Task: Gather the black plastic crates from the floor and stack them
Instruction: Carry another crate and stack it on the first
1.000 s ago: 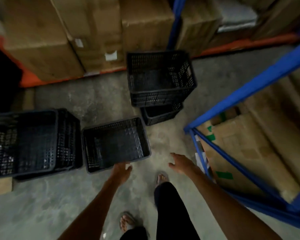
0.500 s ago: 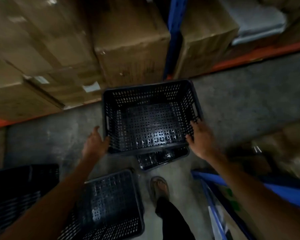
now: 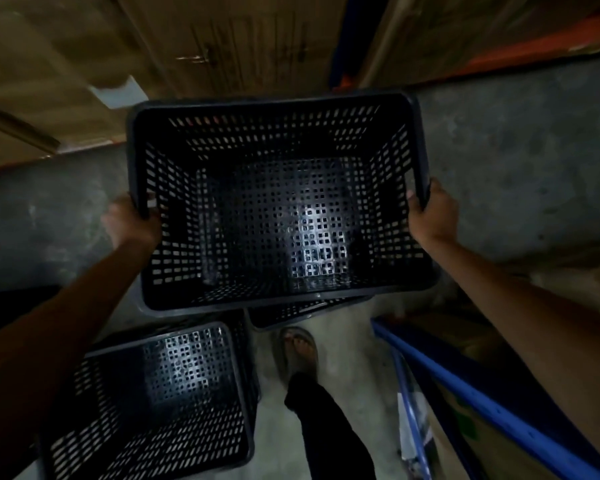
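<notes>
1. Head view, grip. Left hand (image 3: 130,221) and right hand (image 3: 432,216) are each closed over a short side rim of the top crate (image 3: 278,202), fingers curled over the edge, thumbs outside. Both hold the same crate, which fills the centre of the frame.

2. Head view, change. Half a second ago the hands were only arriving at the crate's sides, the left one just beside the wall; a second ago they hung free over the floor. Now both are clamped on. Judgement: the pick-up has begun, and the crate looks raised slightly off the lower crate (image 3: 305,311), whose corner shows below centre; the lift itself is hard to confirm.

3. Head view, other task items. A third crate (image 3: 160,403) sits open-side up in the lower left of the frame, on the concrete floor (image 3: 520,161). It is the likely stacking target.

4. Materials and shapes. Crates: black moulded plastic, rectangular, walls tapering inward to the base, thick rolled rim, rounded corners. Walls carry slotted perforations; bases a square grid. Glossy finish, with a pale reflection on each base.

5. Surroundings. Brown cardboard boxes (image 3: 222,43) across the top of the frame; blue rack beam (image 3: 465,386) lower right; sandalled foot (image 3: 297,351) bottom centre. Floor grey, mottled, rough.
</notes>
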Demonstrator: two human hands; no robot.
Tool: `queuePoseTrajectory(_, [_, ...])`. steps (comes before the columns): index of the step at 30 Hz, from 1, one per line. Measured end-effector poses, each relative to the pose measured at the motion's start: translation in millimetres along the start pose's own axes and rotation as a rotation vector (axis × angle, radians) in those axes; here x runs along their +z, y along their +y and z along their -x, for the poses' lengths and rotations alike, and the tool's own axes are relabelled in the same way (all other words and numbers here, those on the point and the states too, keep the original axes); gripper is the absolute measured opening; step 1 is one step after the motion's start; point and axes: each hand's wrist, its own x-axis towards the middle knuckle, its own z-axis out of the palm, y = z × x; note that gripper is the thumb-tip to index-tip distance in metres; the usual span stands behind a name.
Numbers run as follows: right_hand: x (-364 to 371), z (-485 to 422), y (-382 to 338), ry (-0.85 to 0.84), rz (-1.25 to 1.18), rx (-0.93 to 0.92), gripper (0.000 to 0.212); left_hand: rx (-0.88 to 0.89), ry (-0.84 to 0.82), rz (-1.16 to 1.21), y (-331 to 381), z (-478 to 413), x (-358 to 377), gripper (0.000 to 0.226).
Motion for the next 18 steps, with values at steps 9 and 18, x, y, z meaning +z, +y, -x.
queuePoseTrajectory(9, [-45, 117, -30, -0.100, -0.078, 0.057, 0.039, 0.083, -0.127, -0.003, -42, 58, -117, 0.032])
queuePoseTrajectory(18, [-54, 346, -81, -0.276, -0.022, 0.139, 0.042, 0.106, -0.063, -0.111, -229, 191, -261, 0.035])
